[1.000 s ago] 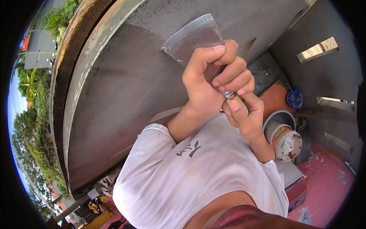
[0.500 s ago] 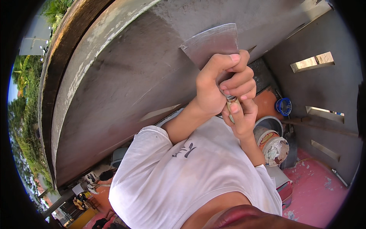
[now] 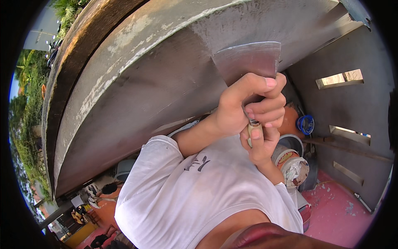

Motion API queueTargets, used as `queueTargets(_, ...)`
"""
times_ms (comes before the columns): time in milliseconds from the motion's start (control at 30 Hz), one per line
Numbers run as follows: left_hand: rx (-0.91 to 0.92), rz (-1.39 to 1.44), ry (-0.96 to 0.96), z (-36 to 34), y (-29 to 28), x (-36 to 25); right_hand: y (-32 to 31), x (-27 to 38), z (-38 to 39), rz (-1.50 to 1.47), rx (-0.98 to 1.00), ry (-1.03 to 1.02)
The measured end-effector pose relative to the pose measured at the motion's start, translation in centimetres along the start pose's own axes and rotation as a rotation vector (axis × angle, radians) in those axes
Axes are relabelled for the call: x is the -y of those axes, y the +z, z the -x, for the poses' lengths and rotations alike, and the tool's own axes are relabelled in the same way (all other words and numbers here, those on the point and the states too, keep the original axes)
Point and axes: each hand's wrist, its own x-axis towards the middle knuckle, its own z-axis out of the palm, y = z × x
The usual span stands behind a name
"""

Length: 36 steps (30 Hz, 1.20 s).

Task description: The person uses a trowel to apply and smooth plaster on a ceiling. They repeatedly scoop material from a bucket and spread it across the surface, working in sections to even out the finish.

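Scraper, broad flared grey steel blade + stubby cream handle, is up in front of the chest, held in both hands. Bare left hand is wrapped round the lower blade, thumb nr the right edge, fingers curled; bare right hand has the handle pinched, thumb along it just below the shiny metal collar. Imo the step rn is steadying the tool two-handed. To do it well I'd let the right hand set the angle, use the left as a brace, & get those fingertips off the sharp-looking sides, bc a slip there could nick you. Light grip > death grip, & wrists in line w/ the blade so it doesn't twist. Behind it is the big smooth dark-grey wall; can't tell from this angle if the edge is touching it, so I'd check that b4 putting weight on. Further back, lower right: stained off-white round bucket w/ crumpled white stuff inside, nr the flaking pink floor. Way off left, just leafy green trees.
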Motion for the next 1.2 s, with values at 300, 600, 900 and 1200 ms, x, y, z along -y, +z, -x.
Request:
queueTargets(300,-0.008,-0.015,0.021,-0.2,0.5,0.1,-0.2,0.6,-0.4,-0.007,-0.021,-0.007)
queueTargets(600,0.153,-0.017,0.045,-0.6,1.9,-1.4,0.9,2.3,-1.9,0.055,0.032,-0.095)
queueTargets(900,0.152,-0.039,0.060,-0.8,1.9,-1.2,0.8,1.8,-2.0,-0.031,0.009,-0.093)
queueTargets(1200,-0.093,-0.664,0.153,0.5,2.5,-0.2,0.3,2.6,-1.8,0.110,-0.045,-0.123)
